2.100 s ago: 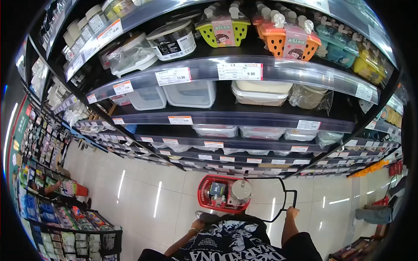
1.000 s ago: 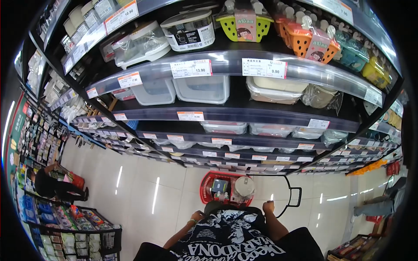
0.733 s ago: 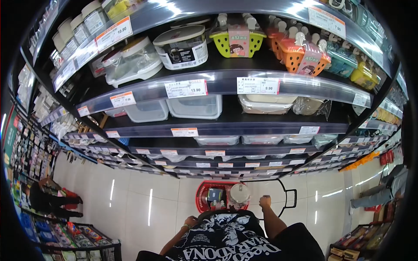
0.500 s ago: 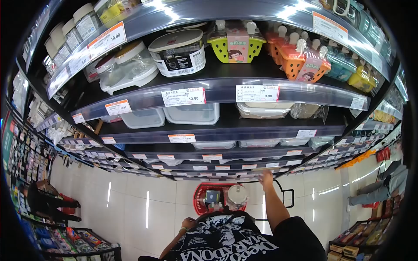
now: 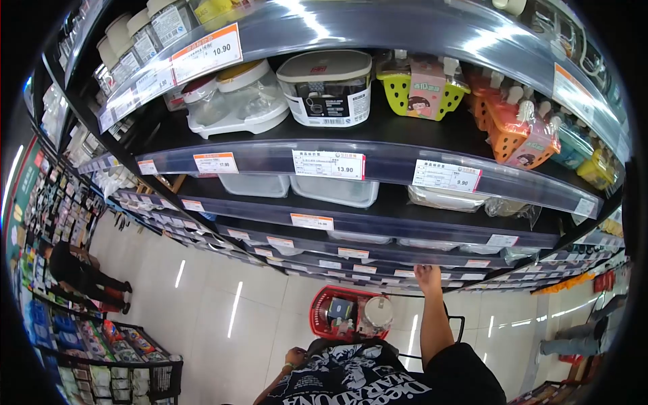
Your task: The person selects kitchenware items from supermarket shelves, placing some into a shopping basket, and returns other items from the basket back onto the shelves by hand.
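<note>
My right hand (image 5: 428,277) is raised in front of the lower shelves, its fingers bent; whether they touch anything is unclear. Low by my side, my left hand (image 5: 295,356) has its fingers curled, with nothing visible in them. Between my hands, a red basket (image 5: 316,312) stands on the floor, holding a dark box (image 5: 340,309) and a round pale-lidded container (image 5: 378,312). Its black handle (image 5: 462,329) extends to the right, partly behind my right forearm. Above are a clear container with a grey lid (image 5: 324,88), a green basket (image 5: 422,91) and an orange basket (image 5: 516,128).
Shelves with price tags (image 5: 329,165) curve across the view. A person in black (image 5: 74,266) stands at the left by a display rack (image 5: 115,358). Another person in grey trousers (image 5: 574,339) is at the right edge. Tiled floor (image 5: 209,304) lies below.
My right hand has let go of the basket handle and risen toward the lower shelves. The view has shifted, so the upper shelf items appear larger and lower. My left hand stays low.
</note>
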The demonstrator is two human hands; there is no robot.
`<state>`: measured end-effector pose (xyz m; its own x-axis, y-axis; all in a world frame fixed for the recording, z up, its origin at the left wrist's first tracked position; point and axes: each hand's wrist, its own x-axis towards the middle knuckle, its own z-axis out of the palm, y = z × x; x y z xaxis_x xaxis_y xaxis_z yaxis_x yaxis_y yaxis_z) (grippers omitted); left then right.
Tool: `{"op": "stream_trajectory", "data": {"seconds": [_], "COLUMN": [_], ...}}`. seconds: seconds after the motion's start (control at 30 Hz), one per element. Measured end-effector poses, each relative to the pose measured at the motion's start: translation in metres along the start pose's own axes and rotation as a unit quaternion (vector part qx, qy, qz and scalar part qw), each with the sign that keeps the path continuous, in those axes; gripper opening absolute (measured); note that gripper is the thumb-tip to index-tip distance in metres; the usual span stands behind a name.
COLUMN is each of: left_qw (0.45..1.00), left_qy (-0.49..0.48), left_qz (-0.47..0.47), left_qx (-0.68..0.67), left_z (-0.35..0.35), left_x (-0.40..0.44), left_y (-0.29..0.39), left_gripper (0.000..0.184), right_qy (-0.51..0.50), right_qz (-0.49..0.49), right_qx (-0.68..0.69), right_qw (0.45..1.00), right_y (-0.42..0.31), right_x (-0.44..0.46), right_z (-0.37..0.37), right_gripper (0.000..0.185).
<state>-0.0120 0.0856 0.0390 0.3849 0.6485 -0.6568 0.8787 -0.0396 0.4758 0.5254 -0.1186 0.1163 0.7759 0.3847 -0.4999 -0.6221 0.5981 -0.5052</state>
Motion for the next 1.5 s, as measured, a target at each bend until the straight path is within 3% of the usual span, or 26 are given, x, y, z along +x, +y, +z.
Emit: {"op": "stream_trajectory", "data": {"seconds": [0.23,0.37,0.7,0.97,1.13,1.23,1.5], "left_qw": [1.0,0.999,0.997,0.997,0.994,0.997,0.996], "left_qy": [-0.014,-0.012,-0.024,-0.034,-0.043,-0.033,-0.034], "left_qz": [0.006,0.041,0.066,0.066,0.105,0.067,0.075], "left_qx": [0.002,0.022,0.019,0.021,-0.009,0.006,0.026], "left_z": [-0.004,-0.004,-0.001,0.0,0.005,0.006,0.002], "left_x": [-0.004,0.001,0.015,0.009,0.015,0.007,0.01], "left_y": [0.004,0.011,0.012,-0.002,-0.019,-0.021,-0.016], "left_gripper": [0.028,0.028,0.028,0.026,0.024,0.024,0.024], "right_qy": [0.041,-0.018,0.042,0.042,0.015,0.023,-0.008], "right_qz": [-0.019,-0.004,0.033,0.034,0.05,0.065,0.13], "right_qx": [-0.022,0.005,-0.003,-0.02,-0.009,-0.005,-0.024], "right_qw": [0.999,1.0,0.999,0.998,0.999,0.998,0.991], "right_y": [-0.003,-0.001,-0.007,-0.007,-0.003,0.007,0.039], "right_x": [0.004,0.002,-0.028,-0.019,-0.049,-0.071,-0.169], "right_z": [0.003,-0.014,-0.012,-0.011,-0.011,-0.027,-0.062], "right_gripper": [0.034,0.035,0.05,0.043,0.048,0.054,0.064]}}
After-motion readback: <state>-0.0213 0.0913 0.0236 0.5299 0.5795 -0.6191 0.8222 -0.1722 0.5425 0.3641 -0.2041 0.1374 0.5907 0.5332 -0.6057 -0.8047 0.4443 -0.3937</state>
